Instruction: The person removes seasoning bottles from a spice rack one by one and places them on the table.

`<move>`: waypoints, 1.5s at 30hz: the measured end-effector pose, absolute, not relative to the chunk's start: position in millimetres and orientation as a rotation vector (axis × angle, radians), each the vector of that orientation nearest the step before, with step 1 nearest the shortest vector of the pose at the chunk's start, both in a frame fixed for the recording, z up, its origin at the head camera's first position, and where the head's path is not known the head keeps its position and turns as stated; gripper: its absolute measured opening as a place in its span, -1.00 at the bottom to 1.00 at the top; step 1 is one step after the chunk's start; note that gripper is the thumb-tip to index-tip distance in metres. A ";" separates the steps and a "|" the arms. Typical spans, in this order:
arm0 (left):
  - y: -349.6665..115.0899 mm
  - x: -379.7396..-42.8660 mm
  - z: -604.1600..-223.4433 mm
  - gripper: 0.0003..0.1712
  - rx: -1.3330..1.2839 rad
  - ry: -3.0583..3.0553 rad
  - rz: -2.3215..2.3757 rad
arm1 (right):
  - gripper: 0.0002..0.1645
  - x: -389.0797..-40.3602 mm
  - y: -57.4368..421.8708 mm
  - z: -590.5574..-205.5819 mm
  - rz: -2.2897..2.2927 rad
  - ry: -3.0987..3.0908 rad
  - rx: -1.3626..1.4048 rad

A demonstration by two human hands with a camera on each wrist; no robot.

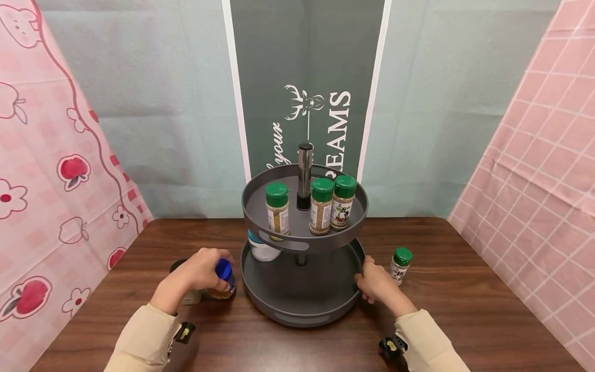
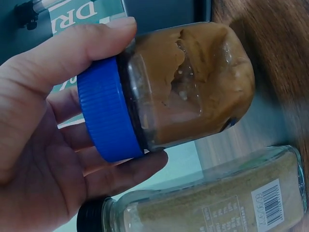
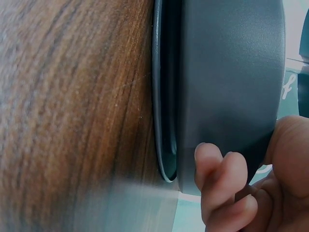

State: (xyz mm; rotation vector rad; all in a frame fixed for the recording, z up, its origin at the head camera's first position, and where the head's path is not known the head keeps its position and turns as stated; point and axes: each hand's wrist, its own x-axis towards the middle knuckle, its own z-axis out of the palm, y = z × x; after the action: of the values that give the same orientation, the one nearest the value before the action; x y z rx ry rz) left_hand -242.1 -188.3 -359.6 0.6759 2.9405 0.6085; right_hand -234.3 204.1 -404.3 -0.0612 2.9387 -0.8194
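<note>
A person stands at the near edge of a brown wooden desk (image 1: 465,310). The left hand (image 1: 197,274) grips a blue-lidded jar (image 1: 224,279) of brown paste, thumb and fingers (image 2: 125,174) curled round the lid; the jar is tilted and sits near the desk's left side, just left of a grey two-tier turntable rack (image 1: 302,305). Beside the jar lies a black-capped spice bottle (image 2: 203,208), largely hidden behind the hand in the head view. The right hand (image 1: 376,284) holds the right rim of the rack's lower tray (image 3: 227,87), fingers (image 3: 217,179) curled against its outer wall and thumb over the rim. The upper tray (image 1: 251,204) carries three green-capped spice bottles (image 1: 322,206) around a metal centre post (image 1: 304,173); a white container with a blue lid (image 1: 260,249) stands at the lower tray's left rear. One more small green-capped bottle (image 1: 401,264) stands on the desk just right of the right hand.
</note>
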 end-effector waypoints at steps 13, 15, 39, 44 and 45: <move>-189.4 -241.8 -361.6 -0.43 0.620 2.952 0.550 | -0.23 -234.9 204.2 -405.2 -0.815 2.938 -0.067; -188.5 -241.5 -362.3 -0.44 0.618 2.947 0.539 | -0.24 -234.5 204.2 -405.5 -0.820 2.939 -0.068; -177.6 -239.7 -362.8 -0.25 0.524 2.945 0.359 | -0.30 -233.9 205.6 -404.6 -0.807 2.941 -0.082; -178.3 -238.9 -363.0 -0.18 0.506 2.934 0.372 | -0.31 -233.6 205.2 -405.7 -0.804 2.950 -0.090; -178.5 -238.7 -363.2 -0.20 0.505 2.933 0.379 | -0.31 -233.4 205.1 -405.6 -0.804 2.950 -0.090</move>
State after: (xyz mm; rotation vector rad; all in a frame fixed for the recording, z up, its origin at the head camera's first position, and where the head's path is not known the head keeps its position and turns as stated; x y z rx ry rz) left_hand -238.7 -178.5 -363.2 0.5050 2.9329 0.3785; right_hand -233.4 205.1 -405.6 -0.0897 2.9503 -0.8045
